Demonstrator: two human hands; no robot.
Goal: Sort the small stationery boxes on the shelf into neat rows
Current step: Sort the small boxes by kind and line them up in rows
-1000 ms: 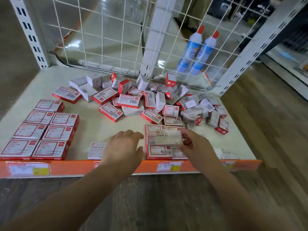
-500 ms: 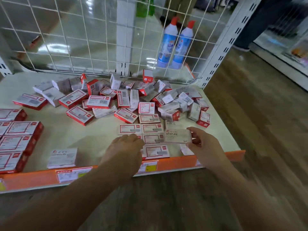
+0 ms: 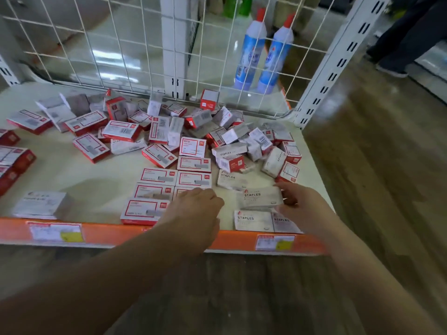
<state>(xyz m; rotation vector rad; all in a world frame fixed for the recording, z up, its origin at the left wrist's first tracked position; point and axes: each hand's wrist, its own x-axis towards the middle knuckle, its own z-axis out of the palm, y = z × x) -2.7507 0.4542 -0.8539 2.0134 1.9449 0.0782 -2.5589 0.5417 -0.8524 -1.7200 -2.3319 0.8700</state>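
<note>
**White staples box held above the front rows**

A white staples box (image 3: 262,198) is pinched at its right end by the right hand (image 3: 302,206), thumb and fingers curled round it, and is held just above the shelf (image 3: 96,187) near the front right corner. Directly in front of it, two more white boxes (image 3: 264,221) are laid side by side against the orange front edge (image 3: 145,232), and another white box (image 3: 231,180) is set just behind it. The left hand (image 3: 193,212) is rested on the red-and-white boxes (image 3: 164,187) that are lined up in a block at the middle of the front edge; its fingers are curled downward, and whether a box is gripped cannot be told. A loose heap of boxes (image 3: 193,131) is spread across the back of the shelf, up to the wire grid (image 3: 121,44). A single white box (image 3: 41,204) is placed near the front left, and stacked red boxes (image 3: 14,163) are seen at the left edge. Two blue bottles (image 3: 263,52) are stood behind the grid.
</note>
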